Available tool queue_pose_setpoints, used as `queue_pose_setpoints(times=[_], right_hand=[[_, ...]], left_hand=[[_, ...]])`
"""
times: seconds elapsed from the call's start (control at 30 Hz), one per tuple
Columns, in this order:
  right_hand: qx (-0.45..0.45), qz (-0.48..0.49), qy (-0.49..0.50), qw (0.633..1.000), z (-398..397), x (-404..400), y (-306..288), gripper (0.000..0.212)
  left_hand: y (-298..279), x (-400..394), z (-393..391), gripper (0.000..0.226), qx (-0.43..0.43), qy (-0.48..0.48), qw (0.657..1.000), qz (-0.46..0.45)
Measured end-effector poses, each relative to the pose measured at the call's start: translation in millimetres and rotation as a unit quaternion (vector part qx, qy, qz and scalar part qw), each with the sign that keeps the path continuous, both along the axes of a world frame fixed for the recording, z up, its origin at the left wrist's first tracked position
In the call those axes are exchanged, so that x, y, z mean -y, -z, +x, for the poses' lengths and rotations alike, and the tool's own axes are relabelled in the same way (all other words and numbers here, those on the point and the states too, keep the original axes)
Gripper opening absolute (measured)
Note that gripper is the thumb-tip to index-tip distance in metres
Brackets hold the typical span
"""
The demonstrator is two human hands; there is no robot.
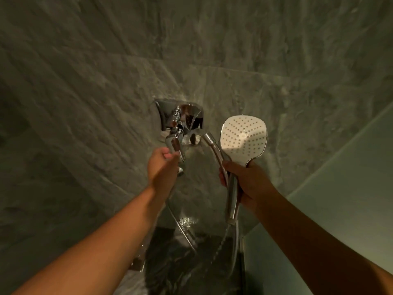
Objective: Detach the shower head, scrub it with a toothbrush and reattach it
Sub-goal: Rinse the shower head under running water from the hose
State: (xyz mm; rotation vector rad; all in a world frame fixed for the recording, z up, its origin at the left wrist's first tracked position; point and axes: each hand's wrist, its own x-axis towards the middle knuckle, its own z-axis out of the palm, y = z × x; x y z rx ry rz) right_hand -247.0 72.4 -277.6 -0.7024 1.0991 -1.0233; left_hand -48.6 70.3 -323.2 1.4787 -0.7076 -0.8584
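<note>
My right hand (pixel 247 183) grips the chrome handle of the shower head (pixel 244 138), whose white dotted face points toward me and up. The metal hose (pixel 213 149) runs from the wall fitting past my right fingers and loops down below the handle. My left hand (pixel 163 167) is closed around the chrome lever (pixel 175 145) of the mixer valve, which juts out of a shiny square wall plate (pixel 180 116). No toothbrush is in sight.
Grey stone tiles (pixel 106 81) cover the wall all around the fitting. A pale glass or plain panel (pixel 350 177) stands at the right. The dark, wet floor (pixel 191 262) lies below, with a small chrome fitting (pixel 138 264) near the wall's base.
</note>
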Motion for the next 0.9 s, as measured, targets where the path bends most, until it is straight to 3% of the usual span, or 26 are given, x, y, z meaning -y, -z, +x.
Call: queue_pose_setpoints(times=[0.13,0.2,0.37,0.57,0.63,0.8,0.9], right_hand=[[-0.018,-0.001,-0.004,1.000,-2,8,10,0.027],[-0.021,-0.003,-0.004,1.000,-2,12,15,0.029],[-0.033,-0.005,-0.021,0.999,-2,23,25,0.031],[-0.029,-0.003,-0.030,0.999,0,33,35,0.030],[-0.031,0.001,-0.033,0.999,1,37,37,0.033],[-0.033,0.001,-0.041,0.999,2,41,44,0.034],[-0.030,0.001,-0.033,0.999,3,41,46,0.032]], left_hand=[[24,18,5,0.034,0.063,-0.025,0.995,0.068],[33,27,8,0.025,0.085,0.012,0.993,0.076],[46,44,12,0.015,0.030,0.122,0.992,0.010],[53,45,8,0.010,-0.031,0.100,0.994,-0.019],[55,45,7,0.020,-0.038,0.091,0.995,-0.033],[69,46,11,0.024,0.013,0.079,0.997,-0.010],[65,40,7,0.028,0.020,0.018,1.000,0.010]])
